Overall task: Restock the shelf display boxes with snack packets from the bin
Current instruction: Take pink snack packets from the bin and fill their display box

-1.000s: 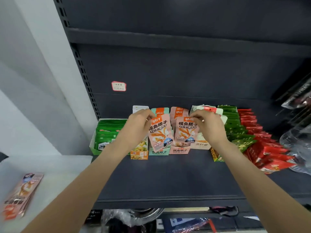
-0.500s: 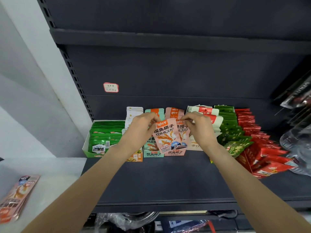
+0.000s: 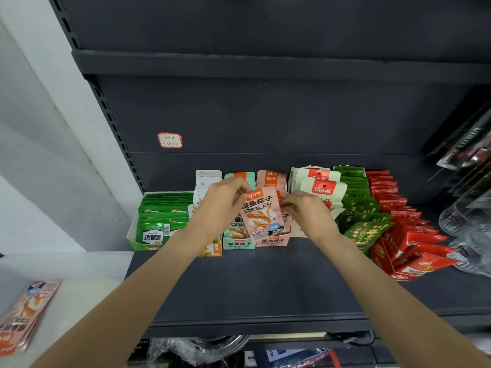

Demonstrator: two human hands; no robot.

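A pink packet (image 3: 263,213) is pinched at its top left corner by the left hand (image 3: 220,205) and at its right edge by the right hand (image 3: 305,213), held upright at frame centre, just above and in front of the pink box (image 3: 273,241). Risks, judged: the packet is tilted and overlaps the teal box (image 3: 237,244) to its left, so it could be dropped into the wrong box; packets already standing in the pink box could be pushed back or folded if it is forced in; the thin film could slip from a corner-only pinch. The loose red packets (image 3: 414,251) at right are splayed toward the shelf (image 3: 252,296) edge and could be knocked by the right forearm. Counted: two hands; one packet in hand; six product rows are seen, left to right: green box (image 3: 162,221), yellow-orange, teal, pink, cream-red packs (image 3: 321,187), green packs (image 3: 358,208), plus the red pile. One pink stack (image 3: 24,314) lies lower left; its packet count cannot be told. One label (image 3: 170,140) is stuck upper left on the back panel. No bin is identifiable.
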